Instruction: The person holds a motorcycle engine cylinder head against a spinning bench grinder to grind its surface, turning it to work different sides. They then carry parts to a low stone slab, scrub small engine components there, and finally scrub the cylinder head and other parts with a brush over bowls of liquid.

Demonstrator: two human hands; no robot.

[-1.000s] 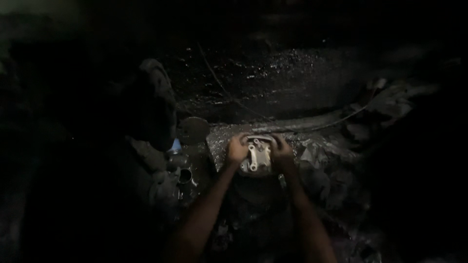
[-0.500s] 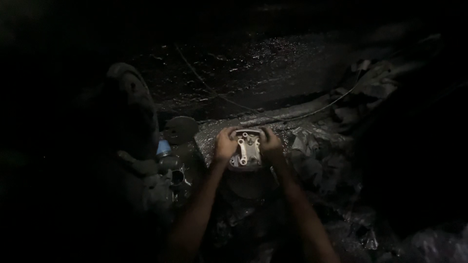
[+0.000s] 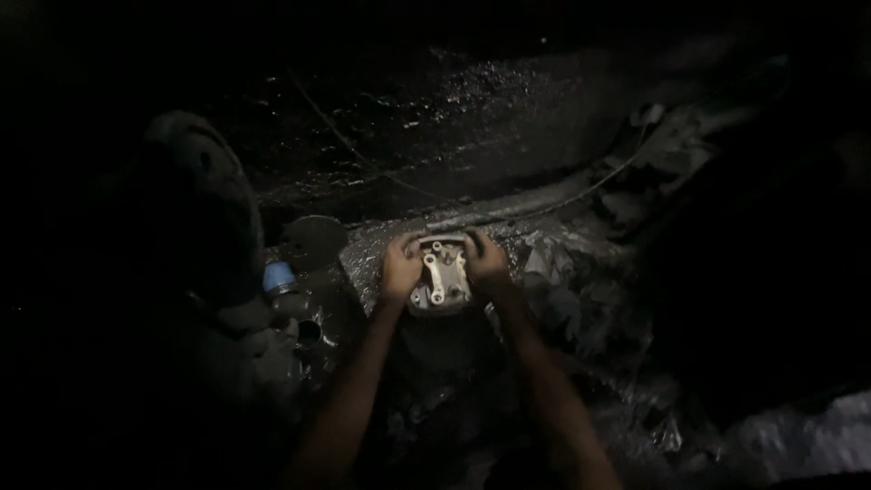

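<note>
1. The scene is very dark; only the middle of the head view is lit, and both forearms reach up into that patch from the bottom edge.
2. The left hand (image 3: 399,269) is curled around the left side of a pale metal casting (image 3: 440,272); its fingers wrap the edge and touch the metal.
3. The right hand (image 3: 487,260) is curled around the right side of the same casting; its fingers close over the upper right corner; so both hands grip the part between them.
4. The metal casting is blocky and light grey, with round bosses and holes showing on its upper face; it sits at the centre of the view, on or just above a dark, grimy slab (image 3: 544,263) that looks wet and shiny; whether it rests on the slab or is lifted clear of it, I cannot tell.
5. Left of the hands lies a small blue cap (image 3: 279,276); just above it is a dark round disc (image 3: 313,240); both are apart from the casting.
6. A large dark rounded shape (image 3: 195,209) stands further left; its kind is too dim to tell.
7. A thin cable (image 3: 363,154) runs slantwise over the black, glistening ground behind the hands; crumpled dark scraps (image 3: 653,154) lie at the upper right.
</note>
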